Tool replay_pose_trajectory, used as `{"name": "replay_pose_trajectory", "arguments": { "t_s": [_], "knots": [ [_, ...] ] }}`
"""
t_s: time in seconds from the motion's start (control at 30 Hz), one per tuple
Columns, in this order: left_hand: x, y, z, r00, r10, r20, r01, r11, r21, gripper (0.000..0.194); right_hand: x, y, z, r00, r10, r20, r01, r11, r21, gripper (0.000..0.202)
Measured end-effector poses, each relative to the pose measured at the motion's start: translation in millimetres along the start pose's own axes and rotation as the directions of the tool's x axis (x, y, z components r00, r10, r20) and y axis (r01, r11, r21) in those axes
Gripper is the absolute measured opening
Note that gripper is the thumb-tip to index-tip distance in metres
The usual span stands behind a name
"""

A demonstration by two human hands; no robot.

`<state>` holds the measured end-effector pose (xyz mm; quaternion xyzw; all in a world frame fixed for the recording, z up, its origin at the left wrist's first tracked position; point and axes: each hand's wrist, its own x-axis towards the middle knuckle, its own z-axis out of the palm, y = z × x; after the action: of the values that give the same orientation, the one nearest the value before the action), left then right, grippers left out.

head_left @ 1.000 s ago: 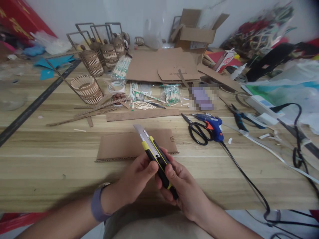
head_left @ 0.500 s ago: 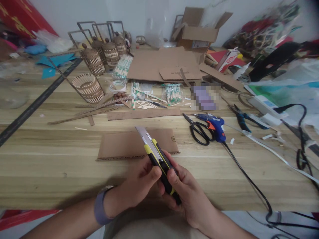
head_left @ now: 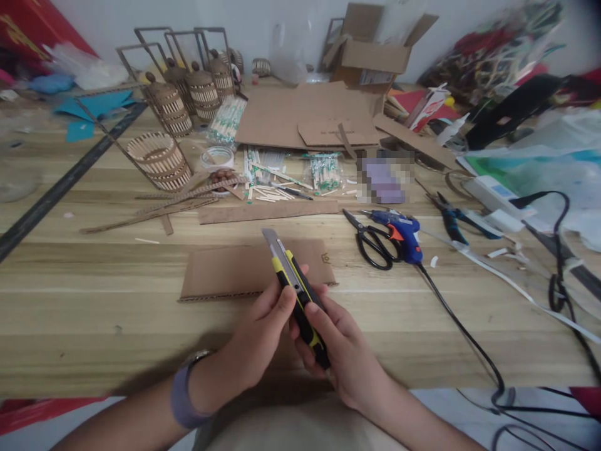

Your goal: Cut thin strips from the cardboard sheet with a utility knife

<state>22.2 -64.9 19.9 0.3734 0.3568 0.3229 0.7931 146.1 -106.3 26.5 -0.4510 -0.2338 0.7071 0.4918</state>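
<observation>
Gripping a utility knife [head_left: 295, 285], both hands, above cardboard [head_left: 235, 271].

One head-worn camera looks forward and down, close over the wooden table [head_left: 94, 326].

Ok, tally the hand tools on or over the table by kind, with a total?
Utility knife, held by both hands over the table: 1
Scissors: 1
Glue gun: 1
Pliers: 1
Total: 4
</observation>
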Motion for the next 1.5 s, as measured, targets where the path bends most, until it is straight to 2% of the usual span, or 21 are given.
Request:
{"name": "replay_pose_trajectory", "arguments": {
  "t_s": [0.13, 0.27, 0.4, 0.57, 0.67, 0.73, 1.03, 1.13, 1.23, 1.3, 1.37, 1.43, 1.47, 1.5],
  "knots": [
    [-3, 3, 10.7, 0.997, 0.002, -0.076, 0.002, 0.998, 0.059, 0.075, 2, 7, 0, 0.997, -0.068, 0.032, 0.071, 0.992, -0.100, 0.042],
    [-6, 1, 11.2, 0.986, 0.038, -0.161, -0.008, 0.984, 0.181, 0.057, -1, 10, -1, 0.992, -0.064, 0.110, 0.072, 0.995, -0.068, 0.046],
    [-10, -3, 12.1, 0.972, 0.045, -0.230, 0.019, 0.963, 0.268, 0.058, -5, 7, -2, 0.990, -0.073, 0.122, 0.089, 0.987, -0.134, 0.048],
    [-13, -9, 15.9, 0.963, 0.124, -0.240, -0.041, 0.945, 0.326, 0.055, -8, 3, -3, 0.985, -0.114, 0.132, 0.145, 0.954, -0.261, 0.058],
    [-10, -14, 16.9, 0.928, 0.255, -0.271, -0.139, 0.913, 0.383, 0.044, -7, 6, -4, 0.985, -0.144, 0.097, 0.168, 0.933, -0.319, 0.056],
    [-7, -16, 17.8, 0.909, 0.303, -0.288, -0.167, 0.895, 0.414, 0.040, -7, 8, -4, 0.987, -0.151, 0.051, 0.160, 0.929, -0.335, 0.055],
    [-1, -20, 21.3, 0.876, 0.321, -0.358, -0.161, 0.897, 0.411, 0.044, -2, 14, 0, 0.993, -0.096, -0.061, 0.079, 0.967, -0.244, 0.058],
    [0, -19, 20.9, 0.891, 0.279, -0.359, -0.136, 0.917, 0.375, 0.046, 1, 13, -4, 0.993, -0.092, -0.069, 0.067, 0.951, -0.301, 0.057],
    [3, -14, 22.6, 0.922, 0.258, -0.288, -0.175, 0.943, 0.283, 0.048, 5, 5, -11, 0.976, -0.217, -0.005, 0.188, 0.855, -0.484, 0.052],
    [5, -10, 23.3, 0.938, 0.253, -0.239, -0.204, 0.956, 0.211, 0.052, 7, -4, -17, 0.937, -0.347, 0.029, 0.293, 0.739, -0.606, 0.050],
    [6, -5, 20.7, 0.950, 0.256, -0.179, -0.217, 0.953, 0.210, 0.055, 7, -15, -27, 0.889, -0.458, 0.021, 0.341, 0.630, -0.698, 0.053],
    [5, 1, 12.5, 0.949, 0.300, -0.101, -0.251, 0.908, 0.335, 0.051, 5, -27, -41, 0.848, -0.529, 0.027, 0.346, 0.516, -0.784, 0.051],
    [5, 4, 6.2, 0.940, 0.339, -0.049, -0.284, 0.850, 0.443, 0.046, 3, -34, -50, 0.835, -0.548, 0.044, 0.339, 0.450, -0.826, 0.048],
    [5, 8, -1.3, 0.920, 0.393, -0.002, -0.321, 0.754, 0.573, 0.040, 2, -41, -60, 0.832, -0.551, 0.071, 0.328, 0.384, -0.863, 0.045]
  ]
}}
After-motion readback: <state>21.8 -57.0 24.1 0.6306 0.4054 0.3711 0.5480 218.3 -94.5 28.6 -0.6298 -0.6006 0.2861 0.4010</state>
